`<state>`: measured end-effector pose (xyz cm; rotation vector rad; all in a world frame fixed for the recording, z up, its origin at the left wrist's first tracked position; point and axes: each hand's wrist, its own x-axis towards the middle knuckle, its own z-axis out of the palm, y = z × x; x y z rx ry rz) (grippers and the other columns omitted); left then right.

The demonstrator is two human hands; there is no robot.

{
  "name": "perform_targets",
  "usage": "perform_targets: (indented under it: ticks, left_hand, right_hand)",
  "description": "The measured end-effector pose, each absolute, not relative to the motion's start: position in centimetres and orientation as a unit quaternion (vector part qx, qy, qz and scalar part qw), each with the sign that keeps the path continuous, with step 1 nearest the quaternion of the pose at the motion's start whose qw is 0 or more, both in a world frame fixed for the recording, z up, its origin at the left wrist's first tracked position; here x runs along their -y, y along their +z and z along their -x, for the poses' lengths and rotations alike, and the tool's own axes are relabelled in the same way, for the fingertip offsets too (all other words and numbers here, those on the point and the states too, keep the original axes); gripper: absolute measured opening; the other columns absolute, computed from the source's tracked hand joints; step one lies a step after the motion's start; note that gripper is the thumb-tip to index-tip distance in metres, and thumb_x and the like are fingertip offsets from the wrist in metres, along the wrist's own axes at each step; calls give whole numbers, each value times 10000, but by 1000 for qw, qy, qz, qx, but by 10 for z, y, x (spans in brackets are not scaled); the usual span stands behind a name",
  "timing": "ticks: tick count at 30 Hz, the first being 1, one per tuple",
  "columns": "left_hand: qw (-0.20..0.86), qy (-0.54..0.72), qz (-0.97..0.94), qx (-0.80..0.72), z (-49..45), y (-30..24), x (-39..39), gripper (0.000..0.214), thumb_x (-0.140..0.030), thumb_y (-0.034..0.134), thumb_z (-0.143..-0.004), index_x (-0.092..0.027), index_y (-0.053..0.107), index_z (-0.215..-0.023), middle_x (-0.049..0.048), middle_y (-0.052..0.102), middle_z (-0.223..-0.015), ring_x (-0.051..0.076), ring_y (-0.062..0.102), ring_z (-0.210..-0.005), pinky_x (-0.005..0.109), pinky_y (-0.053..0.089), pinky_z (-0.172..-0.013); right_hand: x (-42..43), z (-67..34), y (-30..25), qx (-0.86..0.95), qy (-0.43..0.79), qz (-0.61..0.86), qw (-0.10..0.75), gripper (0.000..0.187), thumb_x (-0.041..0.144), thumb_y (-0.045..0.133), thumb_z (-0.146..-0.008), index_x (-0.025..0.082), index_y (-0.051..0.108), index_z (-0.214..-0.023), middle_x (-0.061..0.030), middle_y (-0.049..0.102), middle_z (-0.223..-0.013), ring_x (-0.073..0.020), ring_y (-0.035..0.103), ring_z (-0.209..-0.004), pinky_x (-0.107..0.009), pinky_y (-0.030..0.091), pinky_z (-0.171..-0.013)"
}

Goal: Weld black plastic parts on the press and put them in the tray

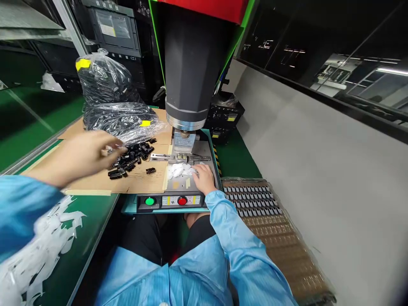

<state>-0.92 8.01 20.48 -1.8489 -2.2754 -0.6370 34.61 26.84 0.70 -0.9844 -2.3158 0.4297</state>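
My left hand (87, 155), blurred by motion, hovers at the left edge of a pile of small black plastic parts (135, 155). Its thumb and fingers are bent, with a gap between them, and I see nothing held. My right hand (205, 178) rests on the machine's metal bed, fingertips drawn together at the right side of a heap of white flat pieces (180, 170). What lies under those fingertips is hidden. Behind the heap is a metal fixture (181, 157), below the machine's dark round head (188, 85). One black part (151, 170) lies apart on the cardboard (143, 185).
A green button (149, 201) and a red button (182, 200) sit on the front panel. Plastic-wrapped bags (121, 119) stand behind the pile. White strips (41, 246) cover the bench at left. At right lies a tray (255, 202) with rows of parts.
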Motion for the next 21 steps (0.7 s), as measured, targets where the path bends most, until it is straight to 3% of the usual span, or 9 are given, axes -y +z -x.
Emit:
perform_targets:
  ticks: [2,8,12,17,21]
  left_hand:
    - [26,-173,699,693,-21,165,-104,273,-503,597,-960,-290,766,-970,36,750,-993,271,699,-917,376,536,-814]
    - [-16,-174,749,639,-118,65,-172,305,-382,530,-1020,-245,752,-1178,126,726,-1145,312,668,-1078,429,505,-942]
    - [1,-161,762,627,-152,48,-199,282,-344,570,-1010,-231,750,-1195,152,718,-1189,343,620,-1145,475,458,-957]
    - [11,-121,820,560,-174,43,-217,256,-248,538,-1015,-211,776,-1104,163,737,-1135,339,597,-1108,502,422,-919]
    - [9,-133,814,566,-180,39,-219,254,-222,513,-1028,-194,765,-1017,172,740,-1076,330,603,-1072,503,433,-907]
  right_hand:
    - [-270,-340,4,865,161,383,281,286,220,603,-1008,235,765,-1243,-94,730,-1297,-323,564,-1242,-512,462,-1138]
    - [-270,-347,0,833,193,393,339,221,224,563,-1030,255,780,-1060,-76,752,-1162,-283,616,-1155,-459,490,-1087]
    - [-272,-356,-3,753,243,433,432,233,323,524,-1035,237,737,-1076,-97,735,-1163,-247,664,-1076,-388,557,-968]
    - [-275,-357,-13,673,294,480,480,241,456,535,-1023,237,622,-1072,-67,742,-995,-212,686,-870,-361,590,-860]
    - [-277,-354,-18,650,336,454,508,352,431,535,-1026,210,586,-1296,-97,751,-1099,-208,739,-925,-376,621,-884]
